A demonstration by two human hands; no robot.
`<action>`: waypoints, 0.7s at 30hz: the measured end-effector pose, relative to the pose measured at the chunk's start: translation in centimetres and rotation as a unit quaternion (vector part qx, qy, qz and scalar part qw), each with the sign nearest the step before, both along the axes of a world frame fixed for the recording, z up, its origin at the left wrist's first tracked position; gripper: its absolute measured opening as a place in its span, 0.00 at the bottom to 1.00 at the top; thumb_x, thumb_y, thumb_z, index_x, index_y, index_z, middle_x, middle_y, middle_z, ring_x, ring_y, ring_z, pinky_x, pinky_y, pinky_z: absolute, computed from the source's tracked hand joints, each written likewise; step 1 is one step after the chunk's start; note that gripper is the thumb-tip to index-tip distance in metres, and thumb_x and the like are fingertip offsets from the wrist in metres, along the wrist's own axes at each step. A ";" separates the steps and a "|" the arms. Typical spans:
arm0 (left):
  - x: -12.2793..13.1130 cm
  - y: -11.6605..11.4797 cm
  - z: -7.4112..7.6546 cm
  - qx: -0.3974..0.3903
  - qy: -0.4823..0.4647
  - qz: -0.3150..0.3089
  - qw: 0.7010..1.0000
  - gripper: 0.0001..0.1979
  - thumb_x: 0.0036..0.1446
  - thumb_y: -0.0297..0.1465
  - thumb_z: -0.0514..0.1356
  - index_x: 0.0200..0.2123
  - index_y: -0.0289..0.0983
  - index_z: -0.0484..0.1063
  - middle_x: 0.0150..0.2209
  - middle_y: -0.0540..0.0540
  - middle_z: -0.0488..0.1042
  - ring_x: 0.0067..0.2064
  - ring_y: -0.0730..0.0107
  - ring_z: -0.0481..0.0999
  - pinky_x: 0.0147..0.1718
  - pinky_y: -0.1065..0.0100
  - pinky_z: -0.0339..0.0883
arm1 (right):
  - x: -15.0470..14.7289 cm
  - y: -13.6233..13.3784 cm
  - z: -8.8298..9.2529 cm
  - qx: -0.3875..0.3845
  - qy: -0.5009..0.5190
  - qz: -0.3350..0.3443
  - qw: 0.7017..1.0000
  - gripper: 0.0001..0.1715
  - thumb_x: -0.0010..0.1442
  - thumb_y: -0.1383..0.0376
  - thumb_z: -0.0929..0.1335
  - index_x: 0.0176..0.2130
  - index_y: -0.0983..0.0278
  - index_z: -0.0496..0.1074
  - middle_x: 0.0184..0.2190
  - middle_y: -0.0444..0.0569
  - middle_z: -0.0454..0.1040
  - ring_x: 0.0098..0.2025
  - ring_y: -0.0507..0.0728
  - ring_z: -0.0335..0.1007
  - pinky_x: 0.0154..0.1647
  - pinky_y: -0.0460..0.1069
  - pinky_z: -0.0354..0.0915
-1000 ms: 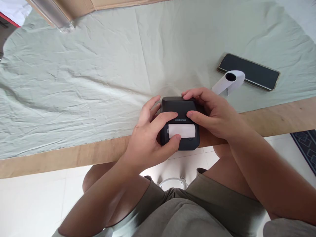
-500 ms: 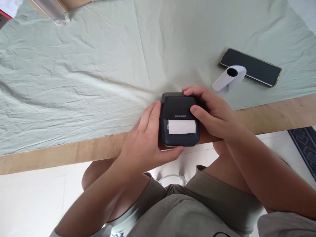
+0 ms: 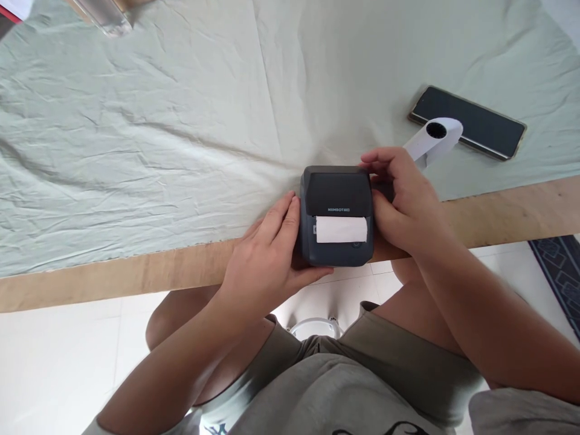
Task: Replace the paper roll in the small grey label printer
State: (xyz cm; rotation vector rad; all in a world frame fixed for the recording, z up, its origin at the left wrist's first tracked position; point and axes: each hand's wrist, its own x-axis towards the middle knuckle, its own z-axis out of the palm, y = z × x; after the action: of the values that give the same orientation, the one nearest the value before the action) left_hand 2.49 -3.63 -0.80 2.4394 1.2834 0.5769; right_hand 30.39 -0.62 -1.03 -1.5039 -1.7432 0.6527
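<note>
A black label printer (image 3: 339,193) with a strip of white label paper (image 3: 341,229) coming out of its slot sits at the table's front edge. My left hand (image 3: 267,248) grips its left side, with the fingers along the wall and the thumb by the front bottom edge. On the other side my right hand (image 3: 405,202) holds the printer's right wall, thumb against the side and fingertips near the back corner. Past my right hand lies a curled white roll of paper (image 3: 446,134) with a dark round end, partly over a black phone (image 3: 475,124).
A pale green wrinkled cloth (image 3: 181,121) covers the table, leaving a bare wooden strip (image 3: 158,272) along the front edge. A clear plastic object (image 3: 109,15) stands at the back left. My legs are under the table edge, and a dark patterned mat (image 3: 559,272) lies on the floor at right.
My right thumb has come off the printer's top and down against its right side. The printer now stands slightly further right in view, and its lid shows uncovered.
</note>
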 end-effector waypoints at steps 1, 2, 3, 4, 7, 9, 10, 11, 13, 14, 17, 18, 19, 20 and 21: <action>-0.1 0.1 0.0 0.001 -0.008 -0.003 1.000 0.57 0.64 0.56 0.79 0.85 0.42 0.58 0.81 0.31 0.70 0.77 0.35 0.78 0.74 0.42 0.80 | 0.0 0.0 0.0 -0.001 -0.002 -0.002 1.000 0.27 0.65 0.65 0.67 0.63 0.56 0.72 0.59 0.52 0.83 0.59 0.62 0.82 0.63 0.66 0.81; -0.2 0.2 0.0 0.006 -0.020 -0.006 1.000 0.57 0.64 0.55 0.79 0.85 0.43 0.58 0.81 0.32 0.70 0.77 0.35 0.78 0.74 0.42 0.80 | 0.0 0.0 0.0 -0.002 -0.004 -0.003 1.000 0.27 0.65 0.65 0.67 0.63 0.57 0.72 0.57 0.52 0.84 0.58 0.63 0.83 0.61 0.66 0.82; -0.2 0.3 -0.1 0.011 -0.033 -0.009 0.999 0.57 0.63 0.55 0.80 0.85 0.44 0.59 0.80 0.33 0.71 0.77 0.35 0.78 0.73 0.41 0.81 | 0.0 0.0 0.0 -0.004 -0.006 -0.004 1.000 0.27 0.65 0.64 0.67 0.63 0.57 0.72 0.55 0.52 0.84 0.56 0.63 0.83 0.59 0.66 0.82; -0.3 0.4 -0.1 0.016 -0.046 -0.010 0.999 0.57 0.62 0.55 0.81 0.84 0.45 0.60 0.80 0.34 0.72 0.77 0.35 0.79 0.73 0.40 0.81 | 0.0 0.0 0.1 -0.005 -0.008 -0.005 1.000 0.28 0.65 0.63 0.68 0.63 0.57 0.72 0.54 0.52 0.84 0.55 0.63 0.83 0.57 0.65 0.82; -0.2 0.6 -0.3 0.028 -0.063 -0.002 0.998 0.56 0.57 0.54 0.84 0.81 0.48 0.67 0.77 0.36 0.75 0.74 0.34 0.82 0.71 0.36 0.83 | 0.1 0.2 0.1 -0.002 -0.014 -0.011 1.000 0.28 0.65 0.63 0.69 0.63 0.55 0.73 0.51 0.51 0.85 0.52 0.63 0.82 0.55 0.63 0.81; -0.1 0.7 -0.3 0.032 -0.058 0.006 0.998 0.54 0.55 0.52 0.86 0.79 0.48 0.70 0.76 0.37 0.77 0.72 0.34 0.83 0.71 0.36 0.83 | 0.2 0.2 0.1 0.010 -0.017 -0.017 1.000 0.28 0.65 0.64 0.70 0.63 0.54 0.74 0.49 0.50 0.85 0.51 0.62 0.82 0.56 0.63 0.80; 0.0 0.7 -0.2 0.034 -0.057 0.006 0.998 0.54 0.54 0.52 0.86 0.78 0.47 0.71 0.76 0.36 0.78 0.72 0.34 0.83 0.71 0.36 0.83 | 0.2 0.3 0.1 0.017 -0.017 -0.018 1.000 0.28 0.65 0.64 0.70 0.63 0.54 0.74 0.49 0.50 0.85 0.51 0.62 0.83 0.56 0.63 0.80; 0.0 0.7 -0.2 0.034 -0.058 0.005 0.998 0.54 0.54 0.51 0.86 0.78 0.46 0.71 0.75 0.36 0.78 0.72 0.34 0.83 0.71 0.36 0.83 | 0.2 0.3 0.1 0.018 -0.015 -0.016 1.000 0.28 0.64 0.65 0.70 0.63 0.54 0.74 0.49 0.49 0.85 0.51 0.62 0.83 0.56 0.63 0.80; 0.0 0.7 0.0 0.029 -0.062 0.003 0.998 0.54 0.54 0.49 0.87 0.78 0.45 0.71 0.75 0.35 0.78 0.72 0.33 0.83 0.71 0.37 0.83 | 0.0 0.3 0.1 0.005 0.002 -0.013 1.000 0.29 0.64 0.65 0.71 0.63 0.54 0.74 0.49 0.49 0.86 0.51 0.62 0.83 0.56 0.62 0.80; 0.0 0.7 0.1 0.022 -0.062 0.003 0.998 0.54 0.54 0.49 0.86 0.78 0.46 0.71 0.76 0.36 0.78 0.73 0.33 0.83 0.71 0.37 0.83 | -0.1 0.2 0.1 -0.006 0.014 -0.017 1.000 0.29 0.64 0.64 0.71 0.63 0.54 0.74 0.50 0.49 0.86 0.52 0.62 0.83 0.56 0.62 0.80; -0.3 0.7 0.6 -0.017 -0.057 0.007 0.998 0.54 0.55 0.50 0.85 0.80 0.50 0.68 0.76 0.40 0.77 0.74 0.34 0.82 0.73 0.36 0.80 | -0.2 -0.2 0.3 -0.032 0.052 -0.044 0.997 0.24 0.69 0.62 0.68 0.62 0.54 0.76 0.52 0.49 0.86 0.55 0.61 0.84 0.58 0.63 0.80; -0.3 0.7 0.8 -0.032 -0.060 0.004 0.998 0.53 0.58 0.50 0.83 0.80 0.50 0.67 0.76 0.41 0.78 0.74 0.35 0.82 0.73 0.37 0.80 | -0.2 -0.3 0.5 -0.031 0.066 -0.044 0.996 0.23 0.71 0.60 0.67 0.62 0.53 0.76 0.54 0.49 0.86 0.57 0.61 0.83 0.59 0.63 0.81; -0.4 0.7 0.9 -0.043 -0.067 0.000 0.997 0.50 0.61 0.50 0.81 0.80 0.49 0.67 0.75 0.41 0.79 0.73 0.37 0.82 0.73 0.39 0.80 | 0.0 -0.4 0.6 -0.030 0.074 -0.030 0.996 0.22 0.72 0.56 0.67 0.62 0.53 0.76 0.57 0.49 0.85 0.59 0.61 0.83 0.61 0.63 0.81; -0.4 0.8 1.0 -0.050 -0.074 -0.004 0.996 0.46 0.65 0.50 0.78 0.80 0.48 0.67 0.74 0.41 0.80 0.73 0.39 0.83 0.72 0.41 0.81 | 0.2 -0.5 0.9 -0.031 0.076 -0.006 0.997 0.23 0.72 0.52 0.69 0.62 0.53 0.77 0.60 0.49 0.84 0.61 0.61 0.83 0.63 0.63 0.81; -0.4 0.8 1.1 -0.051 -0.080 -0.007 0.995 0.42 0.69 0.49 0.74 0.79 0.47 0.68 0.73 0.41 0.81 0.72 0.41 0.84 0.71 0.43 0.82 | 0.5 -0.6 1.1 -0.033 0.073 0.018 0.997 0.25 0.70 0.49 0.72 0.62 0.52 0.77 0.61 0.49 0.83 0.62 0.62 0.82 0.64 0.63 0.81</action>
State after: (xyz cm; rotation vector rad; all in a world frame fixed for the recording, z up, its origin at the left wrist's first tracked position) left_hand 2.09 -2.86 0.25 2.2682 1.1999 0.6700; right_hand 30.85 -1.19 0.06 -1.4330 -1.6547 0.8254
